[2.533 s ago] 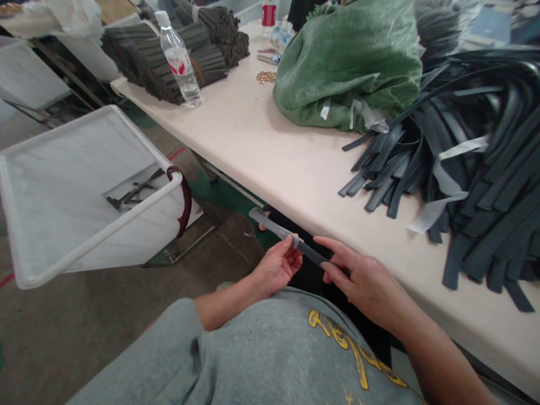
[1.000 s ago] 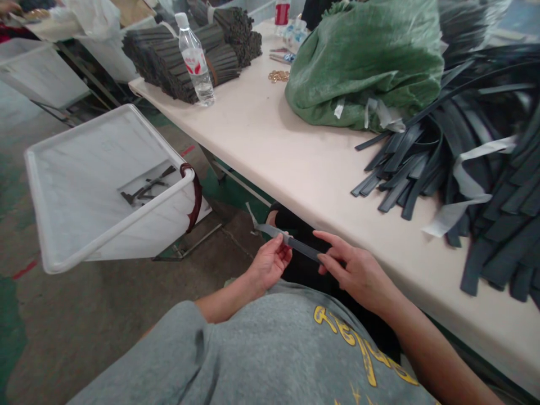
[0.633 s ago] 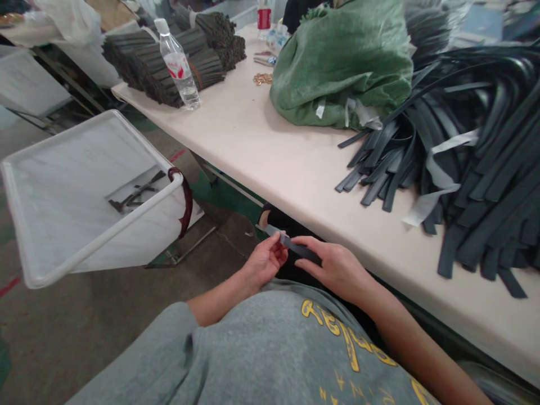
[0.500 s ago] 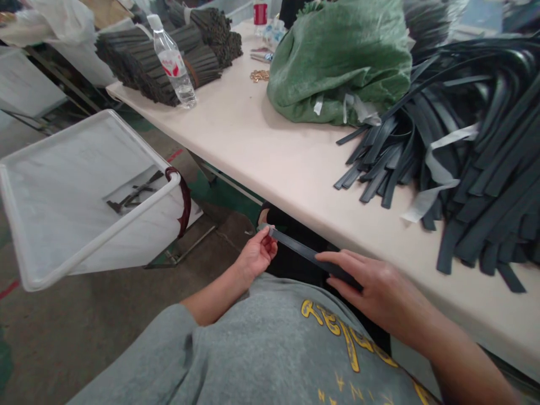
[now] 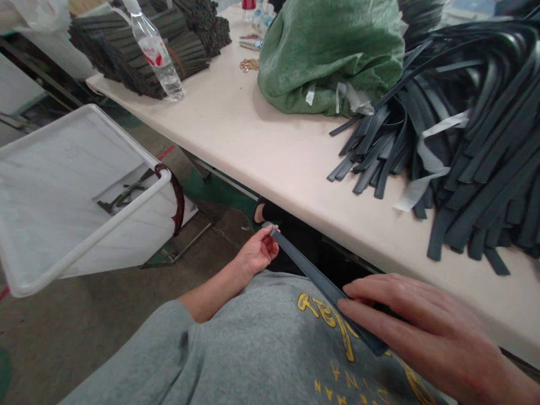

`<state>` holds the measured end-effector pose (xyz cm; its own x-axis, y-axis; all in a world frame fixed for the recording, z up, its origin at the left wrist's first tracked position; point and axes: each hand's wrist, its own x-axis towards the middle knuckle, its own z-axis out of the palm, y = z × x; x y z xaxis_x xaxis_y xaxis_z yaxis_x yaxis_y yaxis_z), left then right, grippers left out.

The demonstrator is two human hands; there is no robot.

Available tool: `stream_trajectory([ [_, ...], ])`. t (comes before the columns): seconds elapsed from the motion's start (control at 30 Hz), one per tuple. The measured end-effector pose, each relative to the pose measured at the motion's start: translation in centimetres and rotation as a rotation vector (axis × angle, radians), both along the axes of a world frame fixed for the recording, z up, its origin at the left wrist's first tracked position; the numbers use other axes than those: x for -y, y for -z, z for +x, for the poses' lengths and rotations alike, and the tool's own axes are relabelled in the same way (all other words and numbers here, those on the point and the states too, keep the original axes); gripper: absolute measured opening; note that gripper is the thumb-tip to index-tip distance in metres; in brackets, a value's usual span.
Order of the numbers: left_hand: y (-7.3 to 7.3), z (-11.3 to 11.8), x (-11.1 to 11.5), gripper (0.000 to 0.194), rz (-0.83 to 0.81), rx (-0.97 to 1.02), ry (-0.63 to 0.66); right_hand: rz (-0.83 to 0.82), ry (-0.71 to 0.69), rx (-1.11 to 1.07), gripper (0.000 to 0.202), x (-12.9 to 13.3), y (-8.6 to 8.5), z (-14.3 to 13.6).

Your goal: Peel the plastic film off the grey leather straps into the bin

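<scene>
A dark grey flat strap (image 5: 310, 271) stretches across my lap, in front of the grey shirt. My left hand (image 5: 258, 250) pinches its far end between thumb and fingers. Farther along, at the near end, my right hand (image 5: 422, 326) has its fingers around the strap; the thumb is hidden beneath. On the table to the right lies a large pile of similar dark straps (image 5: 485, 169), with a white strip (image 5: 434, 152) across it.
A green sack (image 5: 333, 62) stands on the pale table (image 5: 236, 129). Beyond are a plastic bottle (image 5: 158, 59), dark bundled strips (image 5: 113, 48) and small gold-coloured pieces (image 5: 249, 64). A white bin (image 5: 46, 197) with a dark tie on its rim stands left, beside the table's edge.
My right hand has slid along the strap toward me and to the right, so more of the strap shows between the hands. My left hand keeps its pinch. The view has shifted slightly.
</scene>
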<state>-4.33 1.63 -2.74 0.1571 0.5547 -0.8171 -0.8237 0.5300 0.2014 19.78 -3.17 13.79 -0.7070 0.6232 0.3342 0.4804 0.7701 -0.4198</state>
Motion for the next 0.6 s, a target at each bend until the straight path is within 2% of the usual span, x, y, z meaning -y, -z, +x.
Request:
stream_trajectory([
  [0.1,-0.3,0.2,0.2,0.012,0.002,0.009,0.052,-0.019,-0.018,-0.01,0.035,0.5,0.2,-0.2],
  [0.2,-0.8,0.3,0.4,0.015,-0.001,0.016,0.07,-0.005,-0.092,0.004,0.034,0.0,1.4,-0.2],
  [0.3,-1.3,0.4,0.8,0.015,-0.001,0.038,0.081,-0.008,-0.098,0.055,0.032,-1.5,3.5,-1.0],
  [0.43,-1.7,0.7,1.5,0.012,0.03,0.086,0.165,-0.075,-0.076,0.07,0.029,-3.9,6.6,-3.4],
  [0.53,-1.8,0.9,2.3,0.01,0.118,0.114,0.224,-0.124,-0.052,-0.006,0.022,-5.3,9.1,-5.3],
  [0.6,-1.8,0.9,2.7,0.013,0.201,0.185,0.216,-0.154,-0.045,-0.05,0.02,-5.8,10.4,-6.2],
])
